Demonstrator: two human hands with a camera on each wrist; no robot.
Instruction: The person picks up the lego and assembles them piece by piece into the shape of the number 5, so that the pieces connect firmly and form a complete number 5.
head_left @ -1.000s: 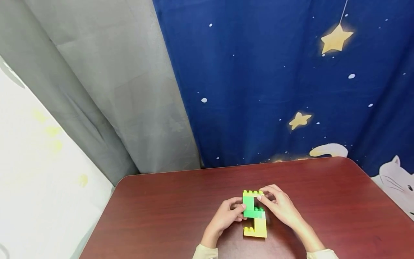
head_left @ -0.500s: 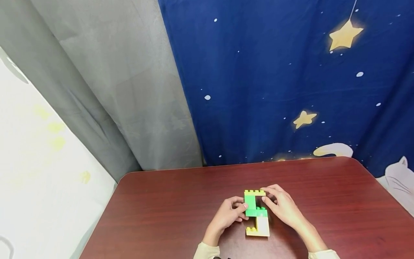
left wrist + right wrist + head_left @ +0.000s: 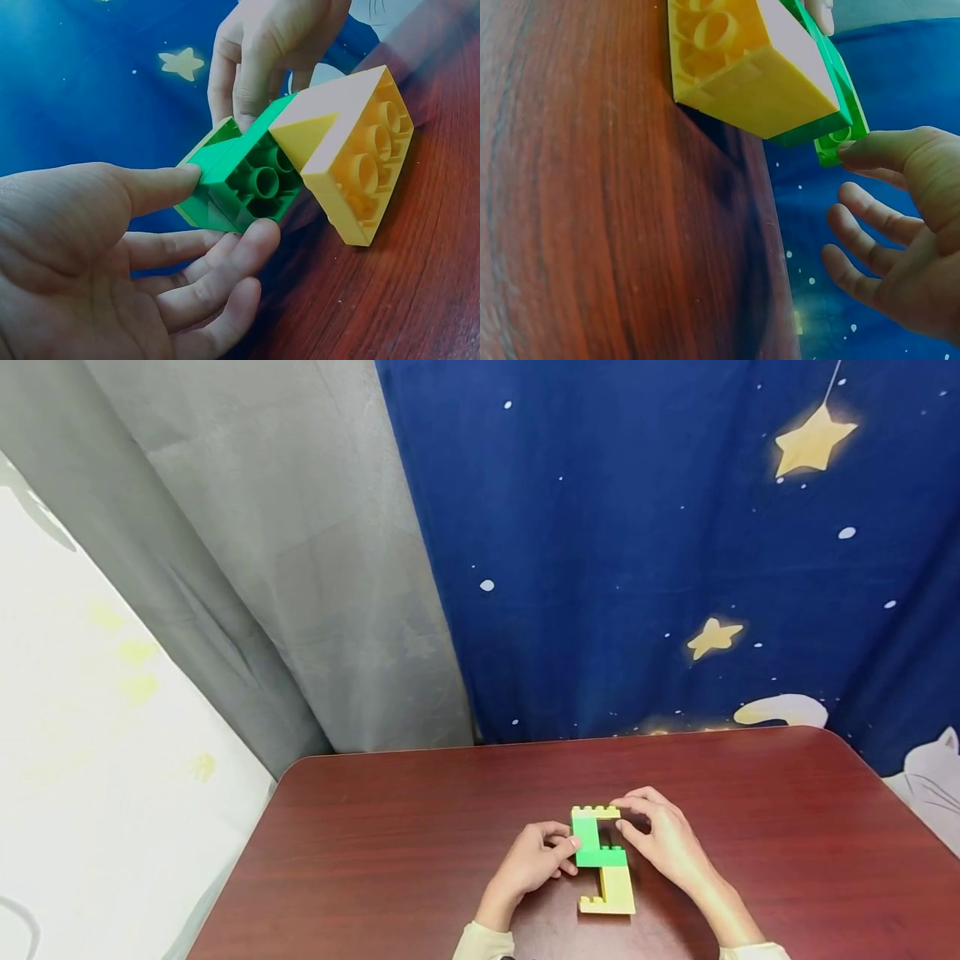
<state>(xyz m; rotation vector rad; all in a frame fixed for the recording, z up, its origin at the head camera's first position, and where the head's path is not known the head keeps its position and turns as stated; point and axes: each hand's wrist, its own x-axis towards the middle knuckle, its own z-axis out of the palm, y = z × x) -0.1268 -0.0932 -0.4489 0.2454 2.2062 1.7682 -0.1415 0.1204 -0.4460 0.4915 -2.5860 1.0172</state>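
An S-shaped stack of toy building bricks point(image 3: 602, 857) stands near the table's front. Its lower part is yellow brick point(image 3: 617, 887), its middle green brick point(image 3: 587, 835), and a thin yellow-green brick point(image 3: 596, 812) with studs runs along the top. My left hand point(image 3: 529, 860) pinches the green part from the left; the left wrist view shows the thumb on one face and fingers beneath. My right hand point(image 3: 666, 835) is at the right end of the top brick, its index fingertip by that end and the thumb a little below. Its other fingers spread loosely in the right wrist view.
The dark red wooden table point(image 3: 390, 843) has rounded far corners. Behind it hang a blue star-patterned curtain point(image 3: 600, 568) and a grey curtain point(image 3: 300, 568). A white surface with pale yellow marks point(image 3: 90, 735) is on the left.
My right thumb has drawn away from the top brick's underside, and the right hand has eased slightly rightward. The left hand keeps its grip on the green brick. The head view has shifted slightly.
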